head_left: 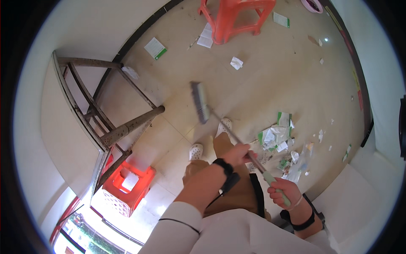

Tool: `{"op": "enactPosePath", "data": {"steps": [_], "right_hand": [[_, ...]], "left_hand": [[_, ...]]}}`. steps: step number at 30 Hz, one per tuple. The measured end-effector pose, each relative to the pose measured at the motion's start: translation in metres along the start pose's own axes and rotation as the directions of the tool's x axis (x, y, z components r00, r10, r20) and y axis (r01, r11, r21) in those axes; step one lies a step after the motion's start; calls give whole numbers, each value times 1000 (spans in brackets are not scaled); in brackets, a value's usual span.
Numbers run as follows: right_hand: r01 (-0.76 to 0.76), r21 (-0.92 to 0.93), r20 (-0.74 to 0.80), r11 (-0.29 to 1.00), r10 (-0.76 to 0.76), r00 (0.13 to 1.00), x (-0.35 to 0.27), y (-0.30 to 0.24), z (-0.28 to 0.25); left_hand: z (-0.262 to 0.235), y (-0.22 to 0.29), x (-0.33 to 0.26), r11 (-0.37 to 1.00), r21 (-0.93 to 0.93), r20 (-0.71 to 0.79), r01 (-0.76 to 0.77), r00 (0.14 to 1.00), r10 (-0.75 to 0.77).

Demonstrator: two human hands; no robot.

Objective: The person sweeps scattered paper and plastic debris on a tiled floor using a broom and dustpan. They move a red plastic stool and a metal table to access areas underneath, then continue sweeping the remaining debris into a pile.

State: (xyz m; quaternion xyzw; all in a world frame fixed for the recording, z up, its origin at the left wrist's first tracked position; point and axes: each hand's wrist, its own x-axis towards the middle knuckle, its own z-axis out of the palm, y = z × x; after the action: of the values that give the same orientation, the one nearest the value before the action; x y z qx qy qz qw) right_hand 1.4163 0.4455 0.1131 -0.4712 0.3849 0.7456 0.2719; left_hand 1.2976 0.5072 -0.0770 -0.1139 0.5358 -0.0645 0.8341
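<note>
I hold a broom with both hands. Its brush head (200, 101) is on or just above the tiled floor ahead of my feet, and the thin metal shaft (230, 131) runs back toward me. My left hand (237, 154), with a black band on the wrist, grips the shaft midway. My right hand (284, 192) is closed on the pale green grip at the handle's end. A pile of torn paper and green-white wrappers (280, 139) lies on the floor right of the broom.
A wooden table with dark legs (127, 127) stands at the left, a red plastic stool (129, 186) beneath it. Another red stool (234, 17) stands at the far end. Loose paper scraps (236, 63) and a green-white packet (155, 48) dot the floor.
</note>
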Motion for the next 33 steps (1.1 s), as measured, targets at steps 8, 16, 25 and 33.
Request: {"op": "enactPosePath", "data": {"steps": [8, 16, 25, 33], "right_hand": [[75, -72, 103, 995, -67, 992, -44, -42, 20], [92, -260, 440, 961, 33, 897, 91, -59, 129], [-34, -326, 530, 945, 213, 821, 273, -55, 266], [39, -367, 61, 929, -18, 998, 223, -23, 212]], "left_hand": [[75, 60, -28, 978, 169, 155, -120, 983, 93], [-44, 193, -83, 819, 154, -218, -553, 789, 574], [-212, 338, -82, 833, 280, -531, -478, 646, 549], [-211, 263, -23, -307, 940, 93, 150, 753, 652]]}}
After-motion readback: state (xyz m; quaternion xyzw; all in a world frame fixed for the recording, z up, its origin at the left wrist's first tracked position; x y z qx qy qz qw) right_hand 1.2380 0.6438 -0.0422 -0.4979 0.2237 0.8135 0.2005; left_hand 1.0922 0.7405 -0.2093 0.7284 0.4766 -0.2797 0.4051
